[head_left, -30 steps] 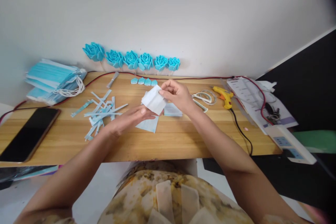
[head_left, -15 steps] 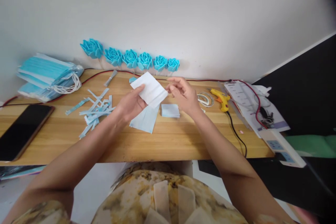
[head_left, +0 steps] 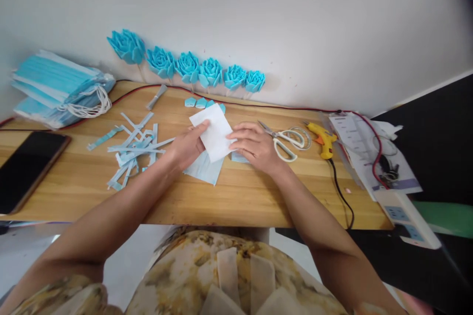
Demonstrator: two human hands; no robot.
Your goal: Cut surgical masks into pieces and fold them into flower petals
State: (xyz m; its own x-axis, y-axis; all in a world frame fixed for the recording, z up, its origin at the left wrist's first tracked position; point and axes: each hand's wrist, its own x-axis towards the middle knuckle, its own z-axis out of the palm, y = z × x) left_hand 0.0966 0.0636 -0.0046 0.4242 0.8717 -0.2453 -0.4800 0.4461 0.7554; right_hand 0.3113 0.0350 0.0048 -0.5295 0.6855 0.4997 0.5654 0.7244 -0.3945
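My left hand [head_left: 188, 146] is closed on a square white sheet of thin fabric [head_left: 214, 134], thumb on top and fingers beneath. The sheet is held tilted above the table. At its right edge my right hand [head_left: 256, 146] has its fingertips over the border; that thumb is hidden. Beneath the sheet lies a larger pale blue sheet [head_left: 205, 171], partly covered. A small pale blue stack [head_left: 239, 158] shows from under my right hand. Scissors [head_left: 283, 145] with white handles lie just right of that hand. Several small folded blue pieces [head_left: 201, 103] sit in a row behind the sheet.
Several blue fabric roses [head_left: 187, 67] stand against the wall. Cut strips [head_left: 136, 145], face masks [head_left: 55, 83] and a phone [head_left: 31, 167] occupy the left. On the right are a yellow glue gun [head_left: 324, 140], papers [head_left: 373, 147] and a power strip [head_left: 408, 219].
My right hand has come left and down onto the white sheet's right edge, from just beside it. The sheet has turned somewhat. The view has shifted, showing the scissors and folded pieces more fully.
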